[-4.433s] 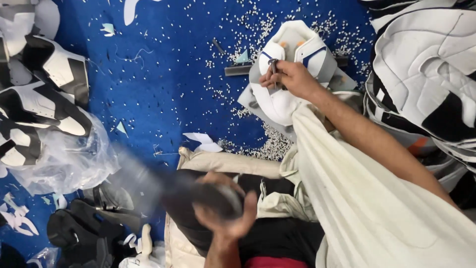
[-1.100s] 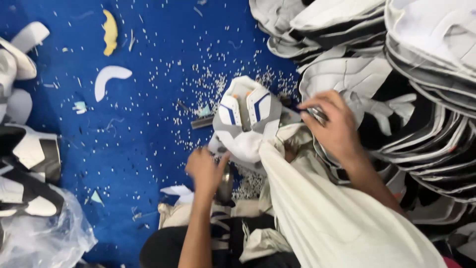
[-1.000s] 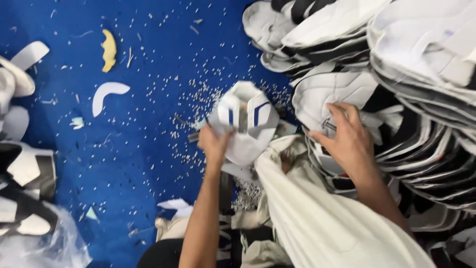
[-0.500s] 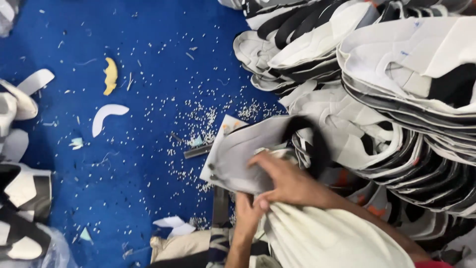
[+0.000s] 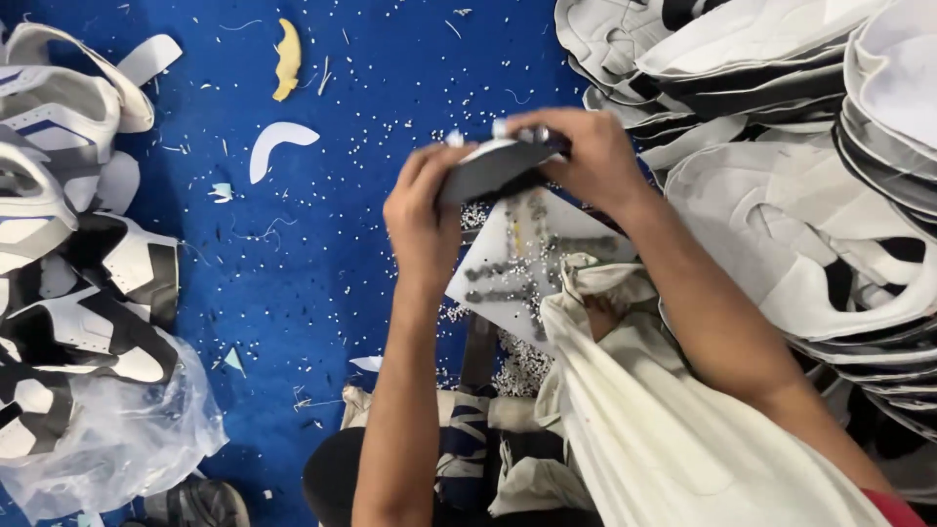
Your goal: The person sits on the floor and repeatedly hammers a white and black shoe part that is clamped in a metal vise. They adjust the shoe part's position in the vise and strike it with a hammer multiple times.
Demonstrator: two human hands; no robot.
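Above a blue floor strewn with white scraps, left hand and right hand grip a shoe upper.

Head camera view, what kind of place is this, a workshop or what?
Probably a shoe-making workshop. Stacks of cut shoe uppers lie to the right, more shoe parts to the left, and small punched scraps litter the blue floor. Both hands, left hand and right hand, hold a dark shoe piece.

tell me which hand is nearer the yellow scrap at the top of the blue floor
Left. The left hand grips the left end of the dark shoe piece, below and right of the yellow scrap. The right hand holds the piece's other end, farther right.
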